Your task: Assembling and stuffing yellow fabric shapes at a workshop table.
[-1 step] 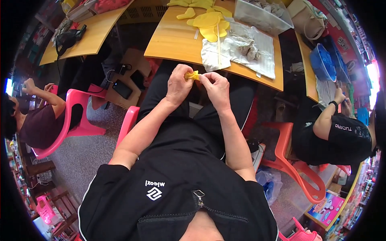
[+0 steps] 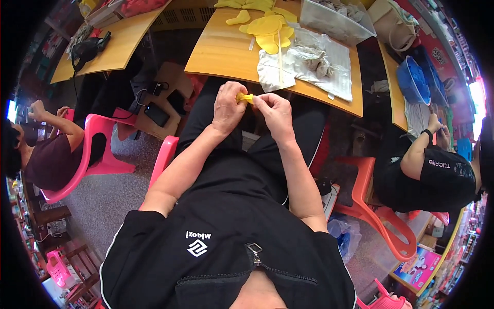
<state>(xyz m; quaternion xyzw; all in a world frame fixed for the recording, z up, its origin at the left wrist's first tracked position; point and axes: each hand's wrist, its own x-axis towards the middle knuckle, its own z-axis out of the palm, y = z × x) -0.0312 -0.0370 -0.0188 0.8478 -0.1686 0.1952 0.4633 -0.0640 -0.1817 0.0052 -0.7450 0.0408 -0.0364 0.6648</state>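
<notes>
Over my lap, just off the table's near edge, both hands meet at a small crumpled piece of yellow fabric [image 2: 247, 98]. My left hand [image 2: 229, 109] is curled around one end of it, hiding part. The thumb and fingertips of my right hand [image 2: 276, 112] pinch its other end. On the wooden table [image 2: 218, 49] ahead lie several yellow cut fabric pieces [image 2: 267, 32], and a thin pale stick [image 2: 280, 56] rests across a white cloth [image 2: 337, 67]. Bundles of greyish stuffed pieces [image 2: 313, 54] sit on that cloth.
A clear plastic bin [image 2: 337, 23] stands at the table's far right. People work on either side, one near a pink chair [image 2: 98, 149], another by an orange chair [image 2: 368, 206]. Blue basins [image 2: 411, 80] stand on the right-hand table. Phones [image 2: 156, 114] lie on a low surface at left.
My right hand has shifted very slightly to the left, still pinching the yellow fabric. Otherwise the scene looks the same.
</notes>
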